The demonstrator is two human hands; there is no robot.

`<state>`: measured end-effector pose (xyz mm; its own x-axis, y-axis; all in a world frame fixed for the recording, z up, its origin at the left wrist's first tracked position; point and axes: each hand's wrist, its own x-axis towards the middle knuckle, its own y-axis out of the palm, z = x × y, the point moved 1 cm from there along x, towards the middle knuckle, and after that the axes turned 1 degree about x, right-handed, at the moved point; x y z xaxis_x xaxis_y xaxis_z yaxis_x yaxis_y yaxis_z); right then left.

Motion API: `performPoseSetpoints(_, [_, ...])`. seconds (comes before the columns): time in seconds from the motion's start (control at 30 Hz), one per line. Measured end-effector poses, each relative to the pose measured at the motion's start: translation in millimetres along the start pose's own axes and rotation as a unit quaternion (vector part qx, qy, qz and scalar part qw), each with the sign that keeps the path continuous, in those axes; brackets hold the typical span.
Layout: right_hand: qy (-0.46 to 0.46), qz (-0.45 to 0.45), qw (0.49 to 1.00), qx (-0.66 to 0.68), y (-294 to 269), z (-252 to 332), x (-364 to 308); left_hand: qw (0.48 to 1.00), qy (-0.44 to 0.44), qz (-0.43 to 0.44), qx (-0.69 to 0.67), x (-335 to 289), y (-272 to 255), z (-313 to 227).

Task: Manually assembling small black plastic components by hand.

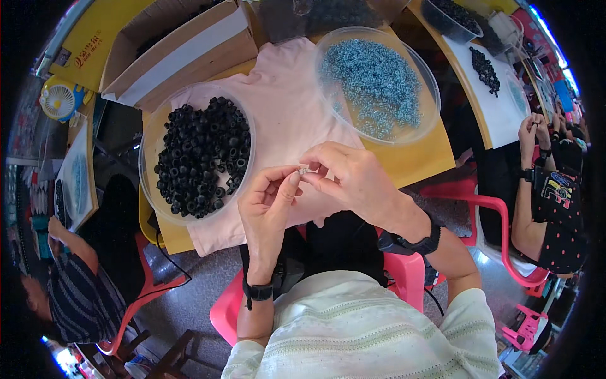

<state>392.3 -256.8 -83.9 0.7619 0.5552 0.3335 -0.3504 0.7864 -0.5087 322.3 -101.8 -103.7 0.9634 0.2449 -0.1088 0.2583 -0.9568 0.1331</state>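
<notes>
My left hand (270,197) and my right hand (353,180) meet in front of me, thumbs and fingertips closed in a pinch. Between them is a small pale, shiny piece (304,170), partly covered by the fingertips; its exact kind is too small to make out. To the left of my hands, a round clear tub (142,165) holds many small black hollow caps (199,151). Beyond my right hand stands another round clear tub (432,104) with a heap of tiny translucent blue pieces (372,79).
A pale pink cloth (281,79) lies over the yellow tabletop (423,158) beneath the tubs. At the back left is an open cardboard box (180,54), with a small yellow fan (59,100) beside it. Co-workers sit left and right at other tables, near a pink chair (505,227).
</notes>
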Motion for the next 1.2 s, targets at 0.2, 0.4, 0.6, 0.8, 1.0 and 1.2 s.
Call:
performPoseSetpoints(0.2, [0.012,-0.041,0.992,-0.119,-34,-8,5,0.925,0.157,-0.082,0.336,3,0,-2])
performPoseSetpoints(0.4, [0.059,-0.038,0.979,-0.194,-70,-33,26,0.897,0.191,-0.109,0.384,12,1,15])
performPoseSetpoints(0.6, [-0.004,-0.002,0.976,-0.216,-59,-60,39,0.923,0.098,-0.093,0.361,9,2,7])
performPoseSetpoints(0.8, [0.005,0.031,0.971,-0.239,-66,-56,42,0.929,0.093,-0.075,0.351,3,-2,2])
performPoseSetpoints(1.0, [0.045,0.017,0.974,-0.222,-74,-59,46,0.933,0.105,-0.074,0.337,2,0,1])
performPoseSetpoints(1.2, [0.098,-0.013,0.969,-0.225,-85,-57,43,0.958,0.082,-0.077,0.263,0,2,1])
